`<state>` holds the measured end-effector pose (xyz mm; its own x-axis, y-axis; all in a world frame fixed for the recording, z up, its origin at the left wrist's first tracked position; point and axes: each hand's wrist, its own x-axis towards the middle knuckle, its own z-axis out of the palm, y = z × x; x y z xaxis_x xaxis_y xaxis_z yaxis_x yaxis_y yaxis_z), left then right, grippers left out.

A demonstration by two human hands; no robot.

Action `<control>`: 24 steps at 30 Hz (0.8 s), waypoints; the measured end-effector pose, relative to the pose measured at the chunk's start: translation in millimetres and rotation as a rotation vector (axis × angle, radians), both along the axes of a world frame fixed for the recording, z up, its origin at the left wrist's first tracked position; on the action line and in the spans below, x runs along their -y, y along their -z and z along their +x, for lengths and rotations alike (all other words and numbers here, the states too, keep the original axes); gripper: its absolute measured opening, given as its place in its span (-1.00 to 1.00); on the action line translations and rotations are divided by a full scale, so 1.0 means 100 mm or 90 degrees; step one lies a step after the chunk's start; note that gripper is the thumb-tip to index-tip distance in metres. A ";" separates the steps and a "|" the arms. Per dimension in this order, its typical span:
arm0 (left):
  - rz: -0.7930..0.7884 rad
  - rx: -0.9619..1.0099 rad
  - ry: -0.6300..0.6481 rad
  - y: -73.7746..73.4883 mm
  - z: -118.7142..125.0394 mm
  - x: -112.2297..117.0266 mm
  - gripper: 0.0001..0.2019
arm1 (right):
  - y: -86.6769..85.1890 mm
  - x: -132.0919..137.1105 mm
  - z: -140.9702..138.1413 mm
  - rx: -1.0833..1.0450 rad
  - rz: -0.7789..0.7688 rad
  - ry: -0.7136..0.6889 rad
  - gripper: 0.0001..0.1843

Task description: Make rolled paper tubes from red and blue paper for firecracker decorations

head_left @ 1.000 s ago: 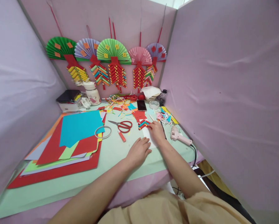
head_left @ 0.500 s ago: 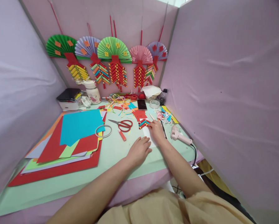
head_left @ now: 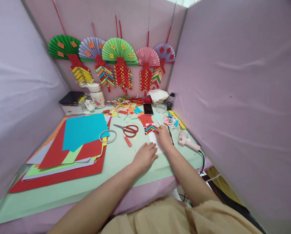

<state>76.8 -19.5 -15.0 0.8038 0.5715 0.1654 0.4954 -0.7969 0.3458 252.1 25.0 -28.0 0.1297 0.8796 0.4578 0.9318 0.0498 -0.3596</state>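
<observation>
My left hand (head_left: 144,157) lies palm down on the pale green table (head_left: 116,162), its fingers loosely curled, its fingertips at the edge of a white sheet of paper (head_left: 154,140). My right hand (head_left: 163,135) rests on that sheet, fingers bent, with the fingertips touching a small bunch of red, yellow and blue paper rolls (head_left: 149,129). What the right fingers grip, if anything, is hidden. Red-handled scissors (head_left: 128,130) lie just left of the rolls.
A stack of coloured card sheets (head_left: 69,146) fills the left of the table, with a tape ring (head_left: 107,136) and a red glue stick (head_left: 127,140) beside it. A pink glue gun (head_left: 187,142), a phone (head_left: 147,109), paper scraps (head_left: 126,109) and hung paper fans (head_left: 118,52) lie beyond.
</observation>
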 end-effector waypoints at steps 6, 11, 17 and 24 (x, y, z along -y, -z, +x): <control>0.003 0.000 -0.001 0.01 0.00 0.00 -0.71 | 0.00 0.00 0.00 -0.010 0.002 0.009 -0.80; 0.007 0.000 -0.003 0.01 0.00 0.00 -0.72 | -0.01 0.00 -0.01 -0.012 -0.001 0.011 -0.80; 0.007 -0.003 -0.001 -0.01 0.01 0.01 -0.71 | 0.02 -0.01 0.01 -0.011 0.006 0.013 -0.80; 0.000 -0.003 -0.004 -0.02 0.00 0.01 -0.72 | 0.02 -0.01 0.01 -0.018 0.001 0.009 -0.80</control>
